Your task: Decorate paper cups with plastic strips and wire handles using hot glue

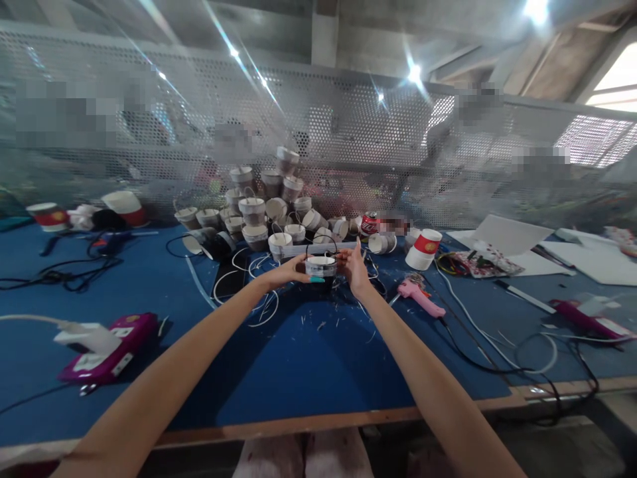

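Observation:
A small round cup with a pale top, a dark lower part and a thin dark wire loop stands upright near the middle of the blue table. My left hand grips its left side, thumb and fingers pressed round it; a teal nail shows at its front. At the cup's right side is my right hand, with its fingers apart and one pointing up; its fingertips are close to the rim, and whether they touch is unclear. Behind the cup lies a pale flat strip.
Many similar cups are piled behind. A pink glue gun, a red-and-white paper cup and a red can are on the right. Purple power strips and loose cables lie at both sides. A perforated metal screen rises behind.

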A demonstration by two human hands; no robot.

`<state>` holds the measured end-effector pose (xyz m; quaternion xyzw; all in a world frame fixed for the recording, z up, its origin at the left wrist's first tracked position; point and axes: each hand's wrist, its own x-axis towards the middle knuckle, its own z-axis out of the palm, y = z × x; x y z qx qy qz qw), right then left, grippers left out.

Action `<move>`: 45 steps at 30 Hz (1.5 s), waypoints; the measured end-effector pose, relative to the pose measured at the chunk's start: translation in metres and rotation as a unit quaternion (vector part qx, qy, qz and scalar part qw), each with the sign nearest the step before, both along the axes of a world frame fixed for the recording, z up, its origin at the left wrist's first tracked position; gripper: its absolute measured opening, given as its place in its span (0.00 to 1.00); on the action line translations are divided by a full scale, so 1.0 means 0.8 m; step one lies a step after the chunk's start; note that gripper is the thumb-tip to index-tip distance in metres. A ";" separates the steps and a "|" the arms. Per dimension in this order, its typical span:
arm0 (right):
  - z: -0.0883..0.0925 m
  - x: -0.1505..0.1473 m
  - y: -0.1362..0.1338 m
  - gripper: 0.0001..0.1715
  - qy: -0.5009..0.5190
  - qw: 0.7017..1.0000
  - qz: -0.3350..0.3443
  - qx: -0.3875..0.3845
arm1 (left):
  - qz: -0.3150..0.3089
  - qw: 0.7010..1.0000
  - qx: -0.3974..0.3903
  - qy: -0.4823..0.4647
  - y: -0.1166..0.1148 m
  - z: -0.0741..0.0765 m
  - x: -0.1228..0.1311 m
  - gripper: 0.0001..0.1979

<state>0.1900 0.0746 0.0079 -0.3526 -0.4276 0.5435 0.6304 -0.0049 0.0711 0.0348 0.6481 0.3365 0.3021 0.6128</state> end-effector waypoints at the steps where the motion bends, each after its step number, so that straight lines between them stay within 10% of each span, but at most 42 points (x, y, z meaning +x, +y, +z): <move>1: 0.000 -0.001 -0.001 0.34 -0.004 1.000 0.004 0.003 | 0.002 1.000 -0.008 -0.013 0.001 0.000 -0.001 0.30; 14: 0.018 -0.005 -0.024 0.25 -0.117 0.984 -0.011 0.134 | -0.065 0.996 0.052 0.042 0.002 -0.006 0.002 0.41; 20: 0.020 -0.007 -0.021 0.19 -0.122 0.984 -0.041 0.125 | -0.144 0.980 0.063 0.123 0.002 0.026 -0.011 0.45; 30: 0.025 -0.010 -0.025 0.16 -0.127 0.985 -0.040 0.114 | 0.057 0.984 0.136 0.098 -0.002 0.058 -0.006 0.26; 45: 0.026 -0.010 -0.025 0.17 -0.136 0.983 -0.029 0.119 | 0.071 0.969 0.202 0.126 -0.001 0.046 0.009 0.20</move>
